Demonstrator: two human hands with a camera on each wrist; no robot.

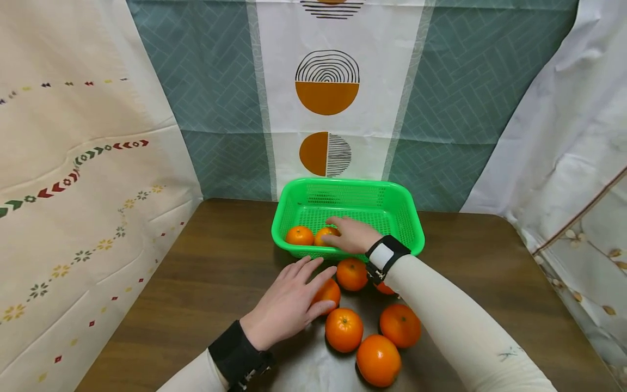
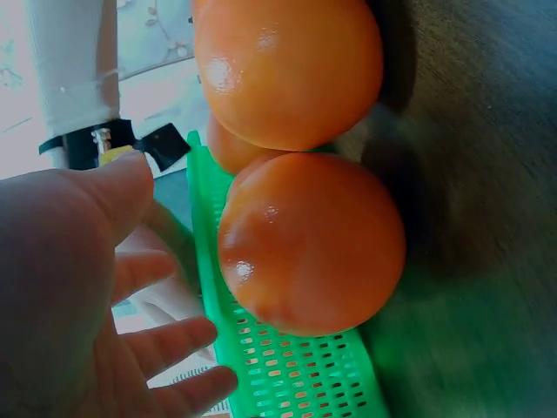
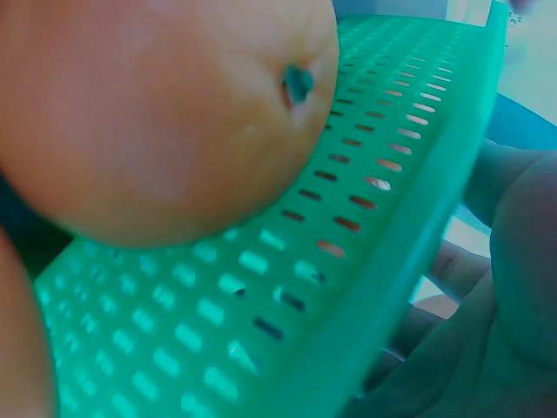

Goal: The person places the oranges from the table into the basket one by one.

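Note:
My right hand [image 1: 355, 235] reaches over the near rim of a green plastic basket [image 1: 416, 228]. Its fingers and thumb are around an orange [image 1: 323, 235] low inside, next to another orange [image 1: 299, 236] at the basket's left. My left hand [image 1: 286, 305] hovers with spread fingers beside and partly over an orange [image 1: 327, 294] on the table. In the left wrist view, a gap shows between the left hand [image 2: 78, 305] and the nearest orange [image 2: 313, 244]. The right wrist view has the right hand [image 3: 487, 322] beyond the slotted basket wall [image 3: 374, 287].
Several more oranges lie in front of the basket, among them one [image 1: 351, 274] close to its wall and one [image 1: 379, 360] nearest me. The right forearm partly covers another orange [image 1: 385, 288]. Patterned cloth [image 1: 225, 98] hangs behind the dark wooden table [image 1: 210, 256].

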